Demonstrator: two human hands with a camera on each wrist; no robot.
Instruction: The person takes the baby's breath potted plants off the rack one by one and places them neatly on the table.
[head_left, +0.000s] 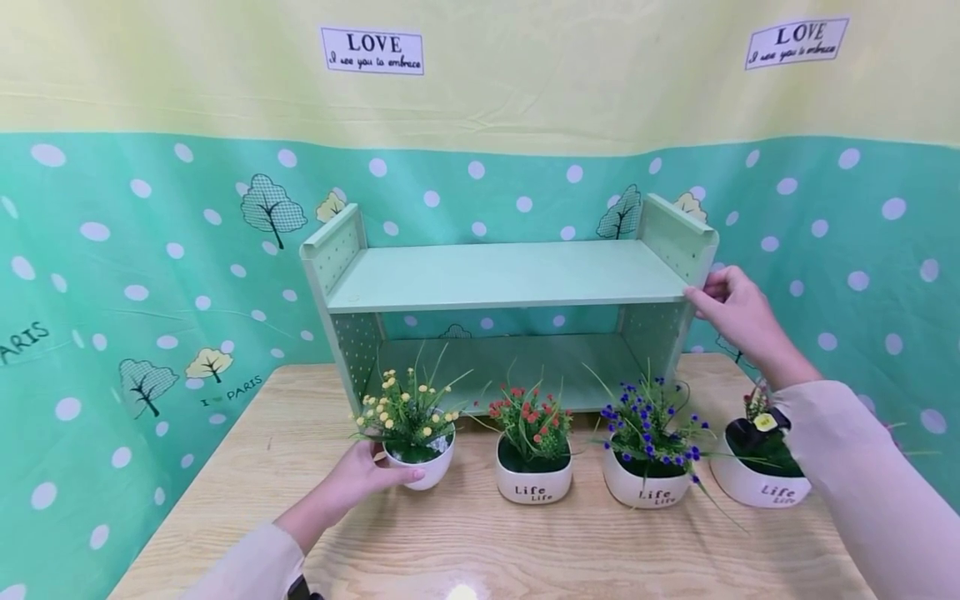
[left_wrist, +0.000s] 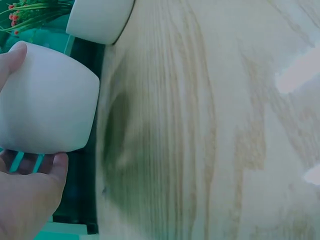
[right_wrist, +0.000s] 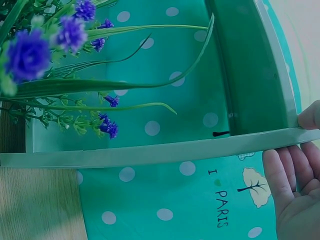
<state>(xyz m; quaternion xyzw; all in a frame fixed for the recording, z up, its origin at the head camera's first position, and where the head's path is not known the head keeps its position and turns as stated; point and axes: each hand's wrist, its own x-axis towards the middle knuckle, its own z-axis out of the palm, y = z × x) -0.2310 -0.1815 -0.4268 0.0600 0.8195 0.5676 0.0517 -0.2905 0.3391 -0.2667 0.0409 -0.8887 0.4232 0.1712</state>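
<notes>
My left hand [head_left: 358, 482] grips a small white pot [head_left: 433, 473] of yellow artificial flowers [head_left: 397, 410], thumb on its front and fingers around the left side. In the left wrist view the bare white wall of this pot [left_wrist: 47, 105] lies between thumb and fingers, and a shadow falls on the wood beside it. On the right, my right hand [head_left: 738, 315] pinches the side panel of a pale green two-tier shelf [head_left: 502, 275] near the upper board's front corner. The right wrist view shows thumb and fingers on opposite faces of that panel [right_wrist: 150, 153].
Right of the held pot stand white "Life" pots with red flowers [head_left: 534, 483], blue-purple flowers [head_left: 647, 490] and dark foliage [head_left: 765, 490], the last partly behind my right sleeve [head_left: 847, 467]. They line the wooden table [head_left: 480, 550] before the shelf. A dotted green curtain [head_left: 187, 275] hangs behind.
</notes>
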